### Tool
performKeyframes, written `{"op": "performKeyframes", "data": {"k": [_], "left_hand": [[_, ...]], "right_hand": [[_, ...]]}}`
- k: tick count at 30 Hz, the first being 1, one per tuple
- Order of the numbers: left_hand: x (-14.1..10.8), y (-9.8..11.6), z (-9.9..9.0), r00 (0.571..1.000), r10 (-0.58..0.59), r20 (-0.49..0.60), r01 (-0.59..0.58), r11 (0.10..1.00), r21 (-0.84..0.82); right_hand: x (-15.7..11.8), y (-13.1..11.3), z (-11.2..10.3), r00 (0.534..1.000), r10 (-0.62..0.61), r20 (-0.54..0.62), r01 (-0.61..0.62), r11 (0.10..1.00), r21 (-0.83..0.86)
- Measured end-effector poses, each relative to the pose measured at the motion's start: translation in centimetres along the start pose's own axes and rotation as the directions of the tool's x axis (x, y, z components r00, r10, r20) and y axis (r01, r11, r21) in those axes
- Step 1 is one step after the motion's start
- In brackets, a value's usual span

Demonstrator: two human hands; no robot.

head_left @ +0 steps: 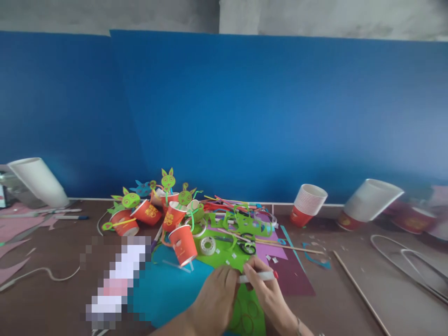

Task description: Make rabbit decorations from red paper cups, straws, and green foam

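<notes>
My right hand [266, 294] grips a white marker with a red end [261, 276] between thumb and fingers. The marker lies nearly level, and its other end disappears at the closed fingers of my left hand [217, 296]. Below both hands is a green paper sheet [257, 322] with round outlines drawn on it. Partly under that sheet lies blue paper [168, 289]. Just beyond the hands are black-handled scissors [248, 243], a roll of white tape [207, 245] and a tilted red paper cup [184, 245].
Several red cups with green animal-face cutouts [168, 179] crowd the back left. Purple paper [297, 280], green scraps [248, 224] and thin sticks [294, 247] lie behind and right. Farther right are stacked paper cups [310, 203] and a long wooden stick [360, 291]. A blue panel [245, 116] rises behind.
</notes>
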State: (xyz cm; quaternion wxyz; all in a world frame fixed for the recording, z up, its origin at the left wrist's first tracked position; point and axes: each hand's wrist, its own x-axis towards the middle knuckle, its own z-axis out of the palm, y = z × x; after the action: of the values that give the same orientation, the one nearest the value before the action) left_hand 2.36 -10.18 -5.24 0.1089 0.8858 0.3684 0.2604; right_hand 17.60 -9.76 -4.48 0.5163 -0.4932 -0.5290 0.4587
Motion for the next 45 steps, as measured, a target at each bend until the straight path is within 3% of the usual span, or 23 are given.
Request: {"op": "performKeyframes", "data": {"k": [6, 10, 14, 16, 19, 23, 25, 32, 37, 45], "left_hand": [[0.4, 0.0, -0.9, 0.986, -0.101, 0.129, 0.118, 0.985, -0.129], [0.5, -0.2, -1.6, 0.954, -0.282, 0.099, 0.298, 0.924, -0.24], [0.6, -0.6, -1.6, 0.849, -0.516, 0.115, 0.486, 0.677, -0.552], [0.7, -1.2, -1.1, 0.825, -0.553, 0.113, 0.472, 0.565, -0.677], [1.1, -2.5, -0.1, 0.808, -0.582, 0.094, 0.43, 0.473, -0.769], [1.4, -3.9, 0.9, 0.743, -0.658, 0.121, 0.4, 0.292, -0.869], [1.3, -4.3, 0.9, 0.742, -0.655, 0.14, 0.379, 0.238, -0.894], [1.3, -4.2, 0.3, 0.781, -0.606, 0.15, 0.366, 0.248, -0.897], [1.4, -3.9, 0.1, 0.783, -0.578, 0.231, 0.412, 0.203, -0.888], [1.4, -4.1, -0.4, 0.774, -0.576, 0.262, 0.484, 0.272, -0.832]], "right_hand": [[0.0, 0.2, -0.3, 0.997, 0.077, -0.003, -0.076, 0.995, 0.064], [0.4, 0.8, -0.8, 0.978, 0.168, -0.122, -0.154, 0.981, 0.116], [1.4, 1.5, -0.6, 0.931, 0.351, -0.099, -0.322, 0.919, 0.227], [2.0, 1.6, -0.4, 0.926, 0.369, -0.078, -0.34, 0.905, 0.254], [3.1, 1.5, -0.2, 0.945, 0.315, -0.089, -0.283, 0.922, 0.266], [3.5, 1.3, -0.5, 0.955, 0.293, -0.038, -0.275, 0.929, 0.249], [3.0, 1.2, -0.6, 0.967, 0.255, 0.002, -0.249, 0.945, 0.21], [1.1, 1.1, 0.1, 0.978, 0.143, 0.152, -0.13, 0.987, -0.091], [0.8, 1.6, 0.5, 0.961, 0.172, 0.218, -0.136, 0.976, -0.17], [1.2, 1.3, -0.2, 0.972, 0.235, 0.021, -0.236, 0.971, 0.034]]}}
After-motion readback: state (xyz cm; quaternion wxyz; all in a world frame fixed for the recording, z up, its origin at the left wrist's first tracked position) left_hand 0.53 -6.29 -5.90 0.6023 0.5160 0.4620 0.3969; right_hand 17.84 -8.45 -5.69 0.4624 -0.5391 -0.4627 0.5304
